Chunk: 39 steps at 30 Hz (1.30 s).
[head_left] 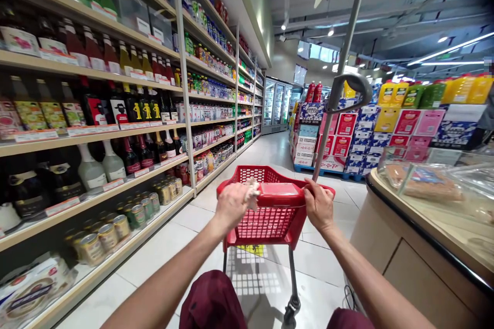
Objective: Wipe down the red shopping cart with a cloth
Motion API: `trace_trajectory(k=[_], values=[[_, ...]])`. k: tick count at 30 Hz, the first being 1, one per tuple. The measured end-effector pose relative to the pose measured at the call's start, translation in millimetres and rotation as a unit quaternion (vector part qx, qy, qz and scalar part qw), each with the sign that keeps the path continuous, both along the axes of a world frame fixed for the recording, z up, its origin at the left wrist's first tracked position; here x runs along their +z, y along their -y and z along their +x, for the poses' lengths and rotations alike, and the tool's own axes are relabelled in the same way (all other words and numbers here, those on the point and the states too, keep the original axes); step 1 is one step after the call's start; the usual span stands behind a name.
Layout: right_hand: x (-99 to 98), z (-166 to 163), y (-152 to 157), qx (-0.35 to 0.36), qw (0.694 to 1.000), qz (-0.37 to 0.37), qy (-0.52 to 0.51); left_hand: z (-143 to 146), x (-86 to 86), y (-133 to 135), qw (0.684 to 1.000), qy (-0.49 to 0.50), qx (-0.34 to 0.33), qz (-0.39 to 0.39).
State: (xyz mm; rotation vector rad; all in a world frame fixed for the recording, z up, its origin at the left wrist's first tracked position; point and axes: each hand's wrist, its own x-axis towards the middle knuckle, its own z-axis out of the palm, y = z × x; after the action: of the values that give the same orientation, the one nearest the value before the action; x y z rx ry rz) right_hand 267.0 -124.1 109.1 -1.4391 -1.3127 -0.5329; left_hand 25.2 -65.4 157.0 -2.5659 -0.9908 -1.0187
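A small red plastic shopping cart with a lattice basket stands right in front of my knees. My left hand is closed at the left part of its red handle. In those fingers is a crumpled whitish cloth or tissue, pressed against the handle. My right hand grips the handle's right end, thumb on top. Just beyond that hand rises a grey pole with a grey loop grip and a flag on top. The inside of the basket is mostly hidden.
Shelves of bottles and cans line the left side. At right is a rounded counter with packaged bread. Stacked drink cartons stand ahead on a blue pallet. A tiled aisle leads to glass-door fridges.
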Motion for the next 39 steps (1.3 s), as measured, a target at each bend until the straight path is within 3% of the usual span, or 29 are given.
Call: trace_trajectory(k=[4,7,13,17,22,25,29,34,37,39], values=[[1.5,-5,-3,0.003,0.998,-0.011,0.056,46,-9.9,38,0.996,-0.005,-0.077,0.052],[-0.3,-3,4,0.041,0.997,0.021,0.055,57,-8.7,54,0.991,0.002,-0.132,0.024],[-2.4,21,27,0.045,0.998,0.007,-0.042,44,-21.2,44,0.955,0.108,-0.261,-0.09],[-11.4,12,44,0.109,0.989,0.007,-0.1,76,-39.6,46,0.945,0.172,-0.273,-0.056],[-17.9,32,60,0.1,0.984,0.011,-0.147,121,-48.4,52,0.933,0.13,-0.335,0.019],[-11.8,48,70,0.076,0.991,-0.031,-0.107,112,-59.0,34,0.941,0.153,-0.3,0.009],[-4.2,40,78,0.004,0.997,-0.067,-0.024,103,-72.1,21,0.957,0.2,-0.21,-0.014],[-0.7,27,75,-0.034,0.986,-0.11,0.117,114,-80.5,20,0.965,0.094,-0.24,0.055],[-0.9,31,72,-0.041,0.984,-0.117,0.128,105,-90.9,7,0.983,0.105,-0.143,0.045],[-3.0,33,69,-0.065,0.985,-0.101,0.12,104,-95.1,3,0.986,0.107,-0.118,0.053]])
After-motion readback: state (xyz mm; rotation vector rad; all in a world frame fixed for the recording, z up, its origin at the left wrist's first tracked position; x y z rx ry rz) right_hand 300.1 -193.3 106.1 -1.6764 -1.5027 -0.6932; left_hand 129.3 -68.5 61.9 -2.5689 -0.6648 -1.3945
